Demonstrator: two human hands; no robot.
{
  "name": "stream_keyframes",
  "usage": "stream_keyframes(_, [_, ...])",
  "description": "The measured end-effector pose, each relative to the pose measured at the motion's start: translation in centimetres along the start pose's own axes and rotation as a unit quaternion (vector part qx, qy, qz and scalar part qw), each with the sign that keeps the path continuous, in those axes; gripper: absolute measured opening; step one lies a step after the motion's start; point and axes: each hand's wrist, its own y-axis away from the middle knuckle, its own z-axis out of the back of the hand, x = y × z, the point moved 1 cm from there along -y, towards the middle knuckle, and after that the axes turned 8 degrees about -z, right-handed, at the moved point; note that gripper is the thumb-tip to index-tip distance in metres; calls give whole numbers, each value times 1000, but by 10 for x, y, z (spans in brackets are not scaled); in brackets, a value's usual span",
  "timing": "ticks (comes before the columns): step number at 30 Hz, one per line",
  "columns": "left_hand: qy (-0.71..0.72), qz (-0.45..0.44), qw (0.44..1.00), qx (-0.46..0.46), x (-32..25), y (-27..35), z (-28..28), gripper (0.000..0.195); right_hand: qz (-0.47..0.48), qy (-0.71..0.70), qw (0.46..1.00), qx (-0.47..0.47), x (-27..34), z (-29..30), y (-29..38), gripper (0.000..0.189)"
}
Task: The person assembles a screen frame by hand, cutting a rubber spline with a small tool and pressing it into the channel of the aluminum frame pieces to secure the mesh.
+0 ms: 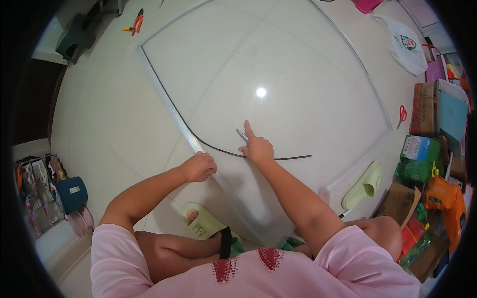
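Observation:
A large rectangular frame of pale metal bars (166,89) lies before me on the tiled floor. My left hand (199,166) is closed around its left bar. A thin black cord (220,149), likely rubber, runs along that bar's inner edge from the far corner. Near my left hand it bends away and its loose end points right. My right hand (259,149) is over the loose part of the cord, index finger stretched forward. Held under its curled fingers is a slim metal tool (242,135), its tip showing; the rest is hidden in the palm.
Pliers with red handles (137,24) and a yellow-handled tool (128,28) lie far left. Red-handled scissors (402,113), a white plastic bag (406,44) and cardboard boxes (423,108) are at right. Green slippers (362,186) flank the near frame. A dark green stool (76,35) stands far left.

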Motion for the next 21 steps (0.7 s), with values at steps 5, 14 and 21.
stream_keyframes(5, [129,165,966,-149,-8,-30,48,25,-8,17,1000,13,-3,-4,10,97])
stream_keyframes(14, [-228,120,966,-18,23,-105,79,104,16,3,1000,3,-20,-32,36,97])
stream_keyframes(21, [-247,-24,965,89,-25,-105,30,109,16,-169,959,-225,-76,-12,31,35])
